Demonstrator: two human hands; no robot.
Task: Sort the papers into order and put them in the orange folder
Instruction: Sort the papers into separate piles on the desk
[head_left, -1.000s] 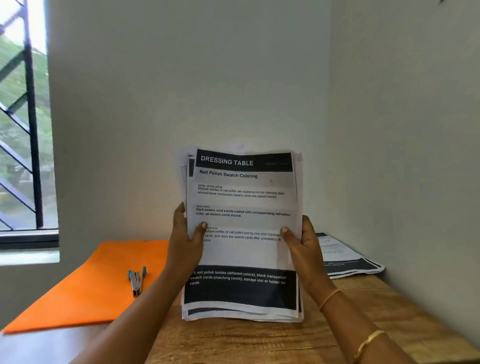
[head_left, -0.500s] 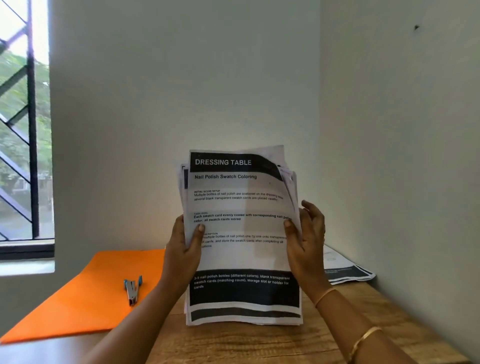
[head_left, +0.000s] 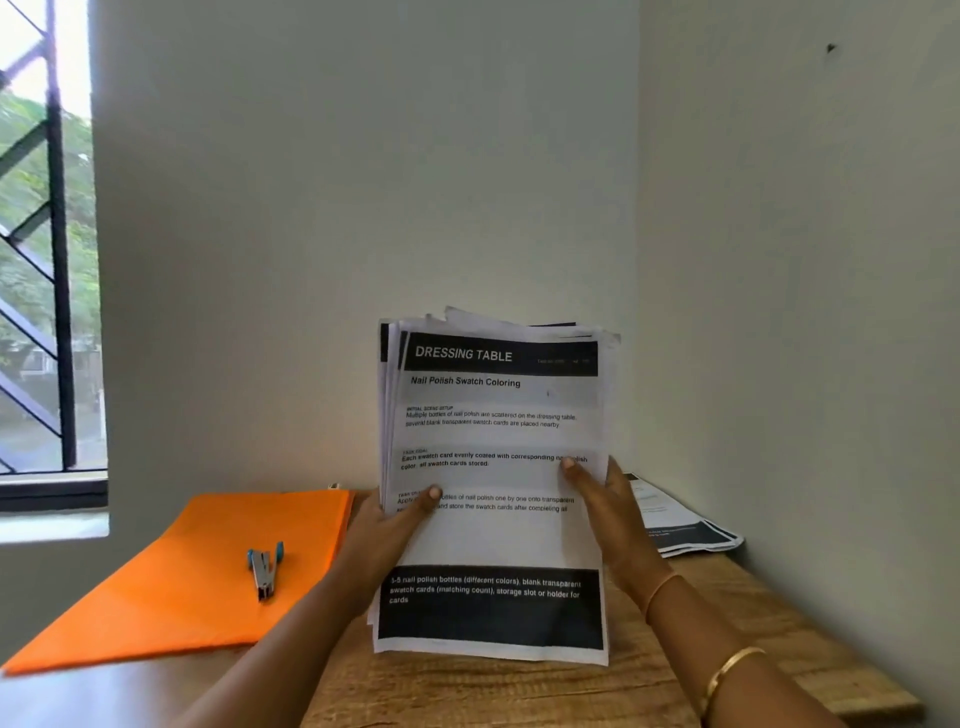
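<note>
I hold the stack of papers (head_left: 493, 519) upright straight in front of me, above the middle of the table (head_left: 519, 691), its lower edge down at the tabletop. My left hand (head_left: 384, 535) grips its left edge and my right hand (head_left: 613, 514) its right edge, each thumb on the front sheet and the fingers behind. To the left of the stack the folder (head_left: 197, 582) lies flat on the table, reaching back to the wall, and the stapler (head_left: 265, 566) lies on top of it, near its right side. Behind my right hand, other sheets (head_left: 680, 530) lie flat in the table's far right corner, against the walls. The window (head_left: 41, 260) is on the far left, above the folder.
</note>
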